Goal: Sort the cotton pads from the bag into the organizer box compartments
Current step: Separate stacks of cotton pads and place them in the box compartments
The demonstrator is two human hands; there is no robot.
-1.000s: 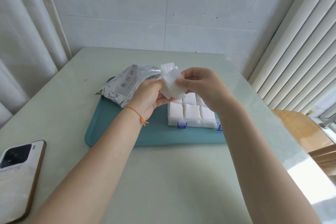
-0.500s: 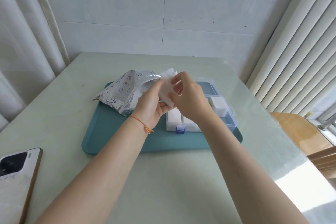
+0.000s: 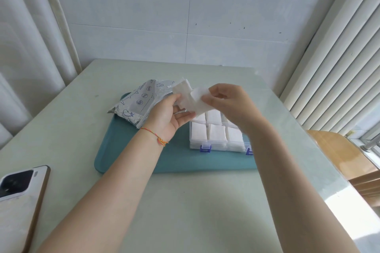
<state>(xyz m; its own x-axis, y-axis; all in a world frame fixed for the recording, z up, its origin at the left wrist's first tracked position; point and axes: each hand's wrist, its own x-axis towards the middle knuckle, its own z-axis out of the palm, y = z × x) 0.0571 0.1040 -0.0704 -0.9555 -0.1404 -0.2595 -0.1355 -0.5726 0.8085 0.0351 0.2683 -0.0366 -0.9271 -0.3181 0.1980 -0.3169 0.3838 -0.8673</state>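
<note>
Pale green table (image 3: 185, 201) vs white tiled wall (image 3: 185, 16), curtain (image 3: 24, 37) left, blinds (image 3: 339, 57) right w/ daylight.

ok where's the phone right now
In the head view, the phone lies at the table's near left edge, left of the left forearm.

Both hands raised above teal tray (image 3: 176, 162): left hand (image 3: 167, 118) holds cotton pads (image 3: 183, 90), right hand (image 3: 230, 104) pinches one pad (image 3: 200, 101); organizer box (image 3: 218, 135) (compartments filled white) beside silver bag (image 3: 139, 102)
</note>
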